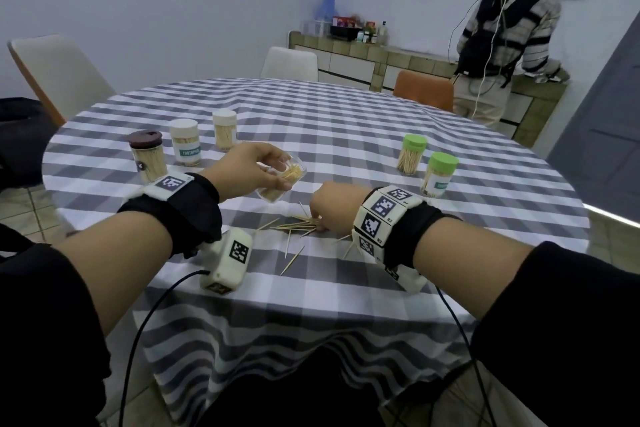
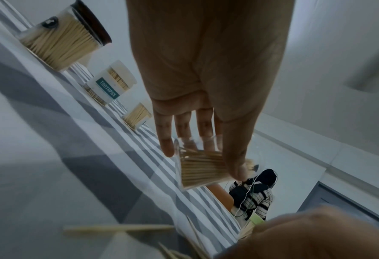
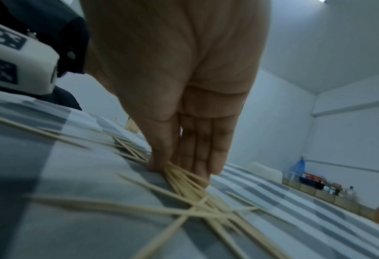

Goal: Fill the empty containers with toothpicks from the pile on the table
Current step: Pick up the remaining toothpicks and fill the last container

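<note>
My left hand [image 1: 273,172] holds a small clear lidless container [image 1: 285,180] tilted above the checked tablecloth, partly filled with toothpicks. The left wrist view shows the thumb and fingers wrapped around that container [image 2: 202,170]. Just right of it, my right hand [image 1: 317,222] is down on the loose toothpick pile [image 1: 294,226]. In the right wrist view, its thumb and fingertips [image 3: 202,173] pinch a bunch of toothpicks [image 3: 190,191] against the cloth. A few stray toothpicks lie spread toward the front edge.
Three filled jars stand at the left: brown-lidded [image 1: 147,156], labelled white-lidded [image 1: 185,142] and another white-lidded [image 1: 225,128]. Two green-lidded jars [image 1: 412,152] [image 1: 439,173] stand at the right. Chairs ring the round table [image 1: 346,107]. A person [image 1: 502,31] stands at the far counter.
</note>
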